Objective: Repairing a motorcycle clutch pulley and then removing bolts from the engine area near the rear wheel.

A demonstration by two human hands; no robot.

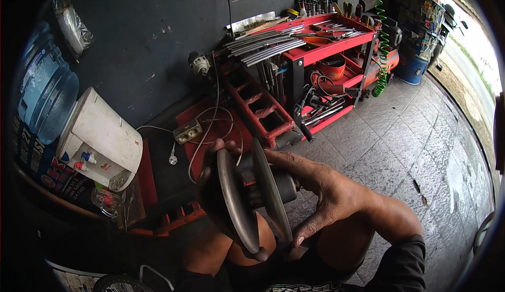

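Above my lap I hold a metal pulley (272, 197), two smooth grey cone-faced discs on a common hub with a gap between them. My left hand (206, 179) is behind the left disc. Its fingertips show past the upper rim and another digit shows at the lower rim; the palm is hidden. My right hand (331, 194) wraps round the right disc from its outer side, thumb at the lower edge and fingers over the top. A dark cylindrical hub end (286, 188) sticks out toward the right palm.
A red tool cart (329, 50) with metal rods and tools stands ahead. Nearer are a red metal frame (258, 105) and a socket strip (188, 132) with loose cable. At left is a white water dispenser (108, 134) with a blue bottle (50, 89). A green coiled hose (384, 44) hangs right.
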